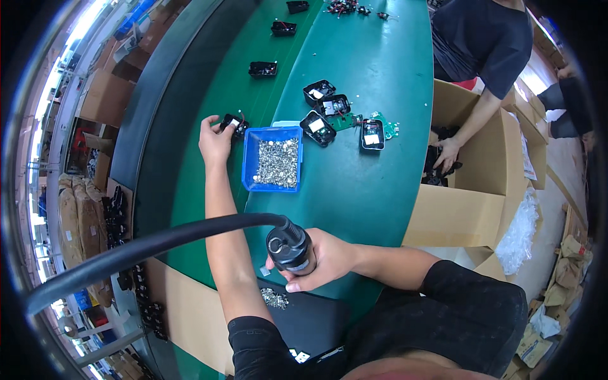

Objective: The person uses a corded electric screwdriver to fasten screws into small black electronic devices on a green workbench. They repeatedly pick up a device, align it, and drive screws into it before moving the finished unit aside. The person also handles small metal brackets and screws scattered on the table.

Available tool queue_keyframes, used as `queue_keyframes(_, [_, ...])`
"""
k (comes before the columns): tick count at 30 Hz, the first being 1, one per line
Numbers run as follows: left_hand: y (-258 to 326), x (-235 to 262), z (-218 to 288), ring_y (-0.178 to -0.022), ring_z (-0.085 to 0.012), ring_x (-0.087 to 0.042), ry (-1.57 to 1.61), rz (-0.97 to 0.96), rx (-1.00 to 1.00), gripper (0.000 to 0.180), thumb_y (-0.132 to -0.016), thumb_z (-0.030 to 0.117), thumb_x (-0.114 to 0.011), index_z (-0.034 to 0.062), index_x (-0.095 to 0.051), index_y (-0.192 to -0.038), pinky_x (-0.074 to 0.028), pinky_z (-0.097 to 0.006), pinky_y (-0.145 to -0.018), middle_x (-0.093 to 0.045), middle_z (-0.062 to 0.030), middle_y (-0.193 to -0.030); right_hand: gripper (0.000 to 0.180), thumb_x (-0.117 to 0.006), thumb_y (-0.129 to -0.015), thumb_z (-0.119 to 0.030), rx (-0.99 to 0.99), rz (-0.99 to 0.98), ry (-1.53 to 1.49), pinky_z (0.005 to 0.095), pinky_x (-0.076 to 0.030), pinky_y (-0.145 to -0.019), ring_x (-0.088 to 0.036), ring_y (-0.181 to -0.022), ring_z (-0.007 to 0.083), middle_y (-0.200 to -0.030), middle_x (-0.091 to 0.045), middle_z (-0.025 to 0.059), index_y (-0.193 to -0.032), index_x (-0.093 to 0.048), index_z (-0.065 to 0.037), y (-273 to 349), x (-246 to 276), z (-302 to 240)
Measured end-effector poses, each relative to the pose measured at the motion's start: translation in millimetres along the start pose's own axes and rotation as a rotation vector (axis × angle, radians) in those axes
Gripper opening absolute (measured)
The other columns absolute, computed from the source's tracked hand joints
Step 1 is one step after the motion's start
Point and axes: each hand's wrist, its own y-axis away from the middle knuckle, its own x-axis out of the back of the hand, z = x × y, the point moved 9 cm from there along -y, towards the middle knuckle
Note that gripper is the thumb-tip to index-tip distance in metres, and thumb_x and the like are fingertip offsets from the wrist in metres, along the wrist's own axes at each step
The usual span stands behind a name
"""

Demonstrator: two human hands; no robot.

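Observation:
My left hand (215, 140) reaches over the green belt, its fingers closed on the edge of a small black plastic housing (233, 125) with a white part and wires inside. My right hand (327, 254) is wrapped round a black corded electric screwdriver (288, 244), held upright above the near part of the table. The screwdriver's tip is hidden below its body. Beside my left hand stands a blue bin (248, 166) filled with small metal parts. To the right of the bin, several open black housings (318, 128) lie among green circuit boards (384, 120).
More black housings (263, 69) sit in a row farther along the belt. Small metal pieces (274, 298) lie on a dark mat (316, 316) near me. At right, another person's hand (448, 153) reaches into a cardboard box (461, 212). A thick black cable (158, 244) crosses the left foreground.

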Motion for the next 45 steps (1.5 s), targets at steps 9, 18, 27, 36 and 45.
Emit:
queue_keyframes(9, [27.8, 52.0, -7.3, -0.082, -0.0136, -0.063, 0.246, -0.118, -0.055, 0.028, -0.078, 0.007, -0.069, -0.0018, -0.067, -0.104, -0.049, -0.027, -0.075, -0.069, -0.0058, -0.086, 0.041, -0.075, -0.075, -0.001, 0.068, 0.035, -0.014, 0.0246, -0.046, -0.071, -0.054, -0.078, 0.0062, -0.084, -0.056, -0.0017, -0.112, -0.057, -0.004, -3.9, 0.0, -9.3])
queue_keyframes(18, [359.1, 231.9, -41.3, -0.096, -0.0204, -0.062, -0.117, 0.146, 0.25, 0.023, -0.08, 0.0, -0.065, -0.0039, -0.065, -0.102, -0.045, -0.034, -0.09, -0.068, -0.0134, -0.1, 0.044, -0.073, -0.074, 0.006, 0.082, 0.109, 0.032, 0.024, -0.046, -0.061, -0.057, -0.073, 0.0075, -0.082, -0.06, 0.0019, -0.114, -0.055, -0.001, -3.0, 9.9, -7.1])
queue_keyframes(27, [491.7, 190.0, -61.6, -0.098, -0.0258, -0.062, -0.046, 0.084, 0.416, 0.027, -0.079, 0.002, -0.066, 0.0, -0.065, -0.106, -0.045, -0.034, -0.091, -0.067, -0.0139, -0.103, 0.053, -0.07, -0.072, -0.007, 0.25, 0.205, 0.186, 0.034, -0.048, -0.065, -0.056, -0.066, 0.0165, -0.076, -0.055, 0.0066, -0.119, -0.046, 0.0, -2.0, 2.5, -13.3])
queue_keyframes(36, [485.2, 189.3, 12.3, -0.086, -0.0266, -0.062, 0.043, 0.25, 0.061, 0.026, -0.07, 0.005, -0.074, 0.0019, -0.068, -0.095, -0.047, -0.034, -0.079, -0.067, -0.0129, -0.095, 0.047, -0.055, -0.088, -0.015, 0.337, -0.151, -0.078, 0.0337, -0.042, -0.08, -0.047, -0.076, 0.0095, -0.089, -0.049, -0.0022, -0.133, -0.042, -0.018, 20.2, -68.4, -2.5])
queue_keyframes(45, [462.2, 163.3, 36.7, -0.058, -0.0176, -0.058, 0.248, 0.215, 0.019, 0.024, -0.067, 0.013, -0.08, 0.0033, -0.068, -0.086, -0.046, -0.028, -0.058, -0.068, -0.0065, -0.078, 0.048, -0.061, -0.089, -0.017, 0.231, -0.362, -0.187, 0.0299, -0.039, -0.08, -0.05, -0.078, 0.0081, -0.088, -0.05, -0.0047, -0.132, -0.041, -0.022, 38.6, -125.0, 2.3])
